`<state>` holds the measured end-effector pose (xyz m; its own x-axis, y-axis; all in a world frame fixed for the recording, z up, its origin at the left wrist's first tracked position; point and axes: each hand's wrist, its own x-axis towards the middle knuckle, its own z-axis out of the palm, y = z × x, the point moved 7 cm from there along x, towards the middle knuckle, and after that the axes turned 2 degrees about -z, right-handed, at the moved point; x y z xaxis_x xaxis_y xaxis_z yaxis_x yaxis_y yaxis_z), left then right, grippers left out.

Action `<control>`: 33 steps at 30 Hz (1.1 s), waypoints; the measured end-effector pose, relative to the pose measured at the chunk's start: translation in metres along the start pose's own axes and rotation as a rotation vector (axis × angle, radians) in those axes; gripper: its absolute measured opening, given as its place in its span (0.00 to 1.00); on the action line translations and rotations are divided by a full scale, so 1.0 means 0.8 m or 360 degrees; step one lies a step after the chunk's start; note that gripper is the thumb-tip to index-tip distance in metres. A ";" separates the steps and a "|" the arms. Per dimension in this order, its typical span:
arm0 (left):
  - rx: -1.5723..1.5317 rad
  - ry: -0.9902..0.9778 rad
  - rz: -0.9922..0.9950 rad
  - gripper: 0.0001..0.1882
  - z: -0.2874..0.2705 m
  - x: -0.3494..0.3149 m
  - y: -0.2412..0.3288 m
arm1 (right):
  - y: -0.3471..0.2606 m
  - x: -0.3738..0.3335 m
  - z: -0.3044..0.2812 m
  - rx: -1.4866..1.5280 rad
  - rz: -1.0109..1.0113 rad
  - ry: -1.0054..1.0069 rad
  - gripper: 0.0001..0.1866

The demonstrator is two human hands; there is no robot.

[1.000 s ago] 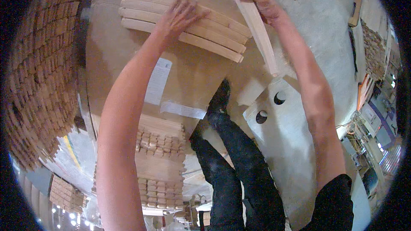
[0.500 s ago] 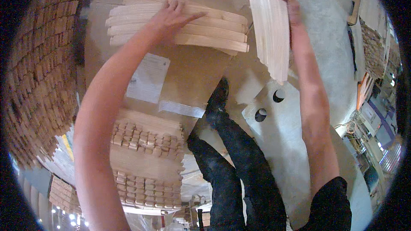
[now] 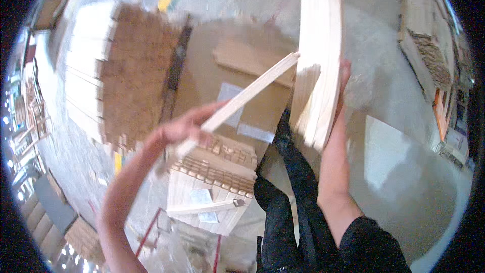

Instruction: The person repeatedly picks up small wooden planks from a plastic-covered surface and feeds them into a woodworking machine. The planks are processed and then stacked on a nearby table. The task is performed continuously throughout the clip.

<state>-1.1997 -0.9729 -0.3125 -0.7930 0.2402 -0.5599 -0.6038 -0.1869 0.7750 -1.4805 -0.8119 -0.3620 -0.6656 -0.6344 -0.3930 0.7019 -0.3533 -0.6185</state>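
Observation:
My left hand [image 3: 184, 126] grips a single pale wooden slat [image 3: 252, 88] near its lower end. The slat slants up to the right, its far tip against or just in front of a bundle of pale, slightly curved wooden slats [image 3: 326, 35]. My right hand [image 3: 345, 73] is wrapped round the outer side of that bundle, which stands nearly upright. Most of its fingers are hidden behind the wood. Beyond the single slat, more slats [image 3: 247, 58] lie blurred on a brown cardboard sheet [image 3: 202, 78].
Below my left hand is a stack of slats [image 3: 217, 164] with rounded ends showing. A large block of brown slats [image 3: 139, 71] stands at the left. Papers [image 3: 255, 132] lie on the cardboard near my legs. A pale panel [image 3: 386, 154] is at the right on the floor.
My left hand has left the slats on the cardboard and now holds one slat, lower and to the left. The view has turned. My right hand still holds its bundle.

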 end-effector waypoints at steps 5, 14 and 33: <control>-0.0558 0.0620 0.0161 0.57 0.146 -0.149 0.076 | 0.002 -0.257 0.021 -0.0397 -0.0006 0.0588 0.27; -0.1293 0.0637 0.0430 0.38 0.459 -0.232 0.134 | -0.107 -0.603 0.251 -0.0954 -0.0473 0.0055 0.53; -0.0440 -0.0351 0.0426 0.40 0.846 -0.281 0.056 | -0.099 -1.367 -0.013 -0.0757 -0.1235 0.1817 0.61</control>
<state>-0.9936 -0.3904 0.0464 -0.9062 0.3404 -0.2509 -0.4022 -0.5106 0.7599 -0.8109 -0.0827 0.1093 -0.8243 0.5648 -0.0377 0.0828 0.0544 -0.9951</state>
